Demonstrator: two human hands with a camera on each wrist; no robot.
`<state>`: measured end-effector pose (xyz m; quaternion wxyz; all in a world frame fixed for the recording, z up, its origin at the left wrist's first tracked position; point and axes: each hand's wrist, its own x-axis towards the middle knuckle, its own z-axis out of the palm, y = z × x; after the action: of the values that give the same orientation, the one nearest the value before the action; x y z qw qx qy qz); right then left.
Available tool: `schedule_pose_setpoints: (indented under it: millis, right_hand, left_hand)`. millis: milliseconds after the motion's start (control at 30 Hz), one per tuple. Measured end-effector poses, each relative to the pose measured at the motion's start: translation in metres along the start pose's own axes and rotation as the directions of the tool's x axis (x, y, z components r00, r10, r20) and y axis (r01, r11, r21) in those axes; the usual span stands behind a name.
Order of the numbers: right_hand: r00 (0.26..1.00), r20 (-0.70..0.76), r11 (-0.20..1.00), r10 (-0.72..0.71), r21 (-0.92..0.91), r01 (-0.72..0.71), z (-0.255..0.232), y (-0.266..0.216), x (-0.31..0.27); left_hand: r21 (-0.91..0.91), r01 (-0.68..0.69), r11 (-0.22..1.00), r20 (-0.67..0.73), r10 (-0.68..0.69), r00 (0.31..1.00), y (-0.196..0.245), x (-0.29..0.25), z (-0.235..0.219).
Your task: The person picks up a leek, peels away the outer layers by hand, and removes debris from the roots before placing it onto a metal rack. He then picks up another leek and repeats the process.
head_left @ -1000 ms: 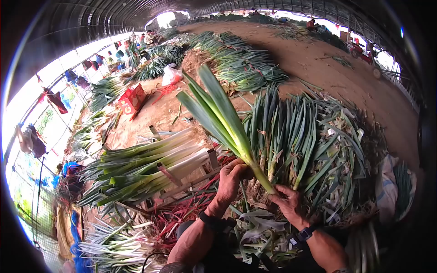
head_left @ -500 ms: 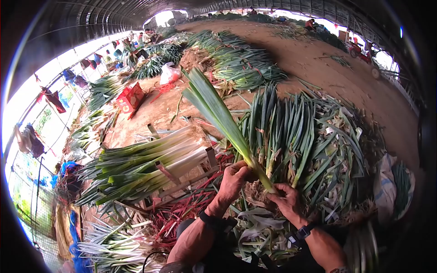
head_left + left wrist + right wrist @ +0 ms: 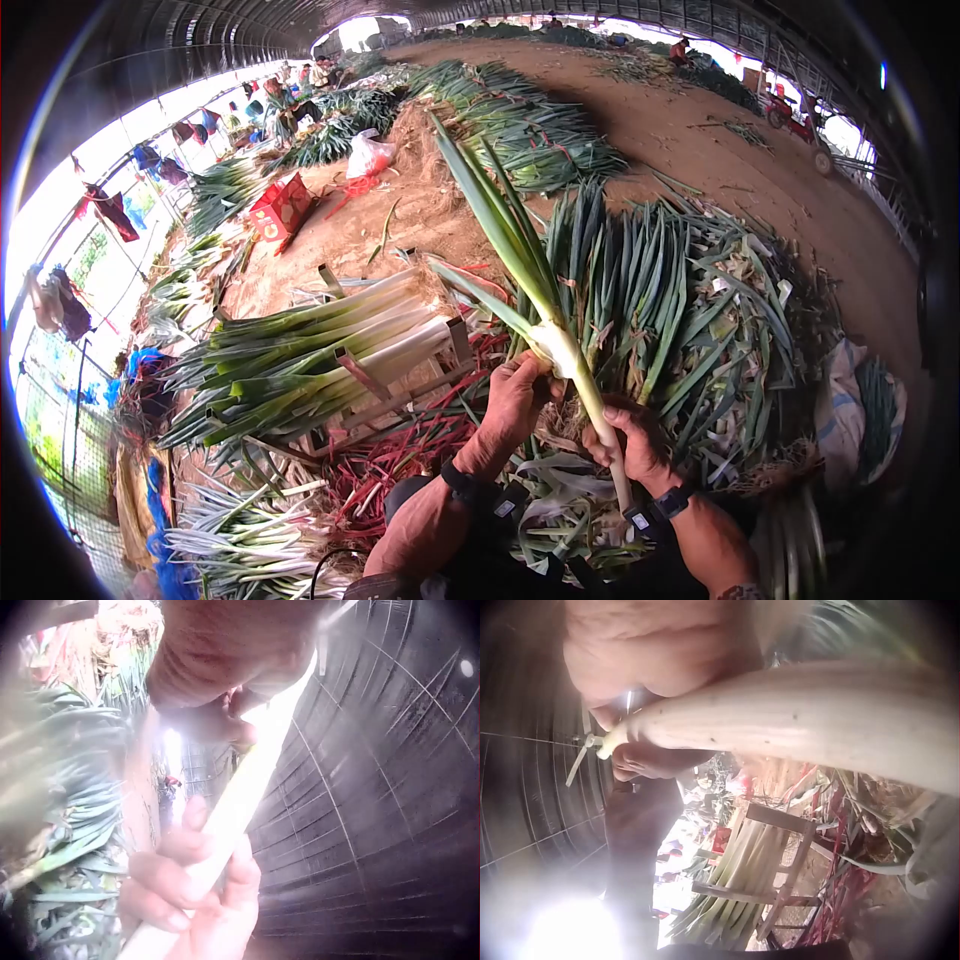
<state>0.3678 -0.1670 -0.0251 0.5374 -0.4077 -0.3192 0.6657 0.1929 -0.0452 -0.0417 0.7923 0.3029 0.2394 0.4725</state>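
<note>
A long leek, green leaves up and white stalk down, slants between both hands in the head view. Where the leaves meet the stalk, the left hand pinches a leaf that bends away from it. Lower down, the right hand curls its fingers round the white stalk. In the left wrist view the right hand's fingers wrap the bright stalk, below the left hand. Across the right wrist view runs the pale stalk, under the right hand.
A wooden rack of leeks stands left of the hands, with red strips beside it. Untrimmed leeks lie at right. Thin white-stemmed onions are at lower left, a red bag farther back.
An outer leaf has come away from the stalk and hangs left from the left hand, baring white stalk. The right hand has moved slightly, now gripping round the stalk, whose lower end reaches farther down.
</note>
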Motion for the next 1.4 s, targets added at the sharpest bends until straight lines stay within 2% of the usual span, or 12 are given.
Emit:
schedule_pose_setpoints:
  millis: [200, 333, 533, 733, 900, 1033, 1100, 1167, 1267, 1333, 1367, 1400]
  right_hand:
    - [0.996, 0.083, 0.999, 0.031, 0.020, -0.033, 0.007, -0.004, -0.002]
    - [0.990, 0.136, 0.997, -0.029, -0.066, 0.038, 0.017, -0.015, -0.002]
    - [0.997, 0.072, 0.970, -0.003, -0.241, 0.020, 0.016, -0.006, -0.002]
    - [0.968, -0.104, 0.878, -0.228, -0.452, 0.158, 0.004, 0.017, 0.004]
    - [0.983, -0.123, 0.899, -0.134, -0.433, 0.068, 0.004, 0.010, -0.003]
    - [0.998, -0.046, 0.977, -0.050, -0.208, 0.040, 0.009, -0.002, -0.005]
    - [0.999, -0.028, 0.990, 0.020, -0.142, -0.024, 0.008, -0.010, -0.006]
    - [0.999, 0.001, 0.986, 0.039, -0.162, -0.038, 0.000, 0.002, -0.006]
    - [0.996, -0.053, 0.966, 0.067, -0.247, -0.078, 0.002, 0.003, -0.008]
    - [0.996, -0.083, 0.949, 0.042, -0.308, -0.065, 0.002, 0.000, -0.008]
    - [0.995, -0.095, 0.940, 0.030, -0.335, -0.061, 0.001, 0.002, -0.008]
    - [0.994, -0.107, 0.930, 0.020, -0.362, -0.057, -0.002, 0.006, -0.007]
  left_hand:
    - [0.217, 0.227, 0.949, -0.004, -0.232, 0.973, -0.003, -0.010, 0.001]
    - [-0.030, 0.302, 0.953, 0.086, -0.298, 0.951, -0.002, -0.017, 0.003]
    - [-0.144, 0.062, 0.988, 0.002, -0.062, 0.998, -0.004, -0.005, -0.009]
    - [-0.016, -0.098, 0.995, -0.142, 0.095, 0.985, 0.011, -0.005, 0.002]
    - [0.443, 0.097, 0.891, -0.044, -0.086, 0.995, -0.006, -0.014, -0.014]
    - [0.981, -0.174, 0.087, 0.189, -0.218, 0.957, -0.035, -0.028, -0.026]
    - [0.989, -0.129, 0.072, 0.146, -0.600, 0.786, -0.040, -0.031, -0.029]
    - [0.914, -0.330, -0.236, 0.131, -0.599, 0.790, -0.035, -0.034, -0.026]
    - [0.925, -0.194, -0.327, 0.096, -0.292, 0.952, -0.032, -0.032, -0.042]
    - [0.980, -0.193, 0.041, 0.194, -0.034, 0.980, -0.008, -0.025, -0.035]
    - [0.834, -0.157, 0.528, 0.178, 0.011, 0.984, -0.005, -0.018, -0.037]
    - [0.658, 0.010, 0.753, 0.064, -0.068, 0.996, 0.024, -0.024, -0.012]
